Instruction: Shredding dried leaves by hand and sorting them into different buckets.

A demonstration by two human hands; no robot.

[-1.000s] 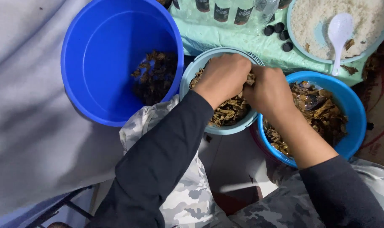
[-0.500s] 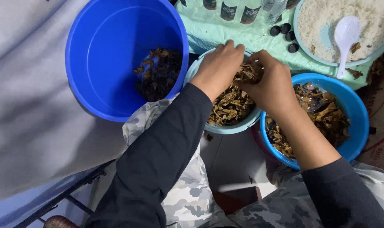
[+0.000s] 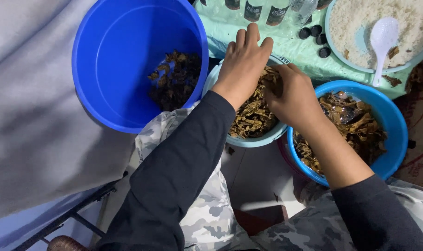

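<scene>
My left hand [image 3: 243, 58] rests flat over the far rim of a light blue bowl [image 3: 255, 139] filled with brown dried leaves [image 3: 253, 116], fingers together and stretched forward. My right hand [image 3: 293, 95] is curled down into the same leaves on the bowl's right side; its fingertips are hidden in the pile. A blue bowl [image 3: 393, 125] of the same brown leaves sits just right of my right wrist. To the left, a large blue bucket [image 3: 114, 65] holds a small heap of darker leaves [image 3: 174, 79].
A pale bowl of white rice [image 3: 355, 28] with a white spoon [image 3: 383, 37] stands at the top right on a green cloth [image 3: 304, 53], beside dark bottle caps [image 3: 313, 35] and bottles [image 3: 267, 9]. Grey fabric [image 3: 30, 116] covers the left side.
My left hand has slid forward from the middle of the light blue bowl to its far rim and flattened out. My right hand has moved up and left, deeper into the leaves.
</scene>
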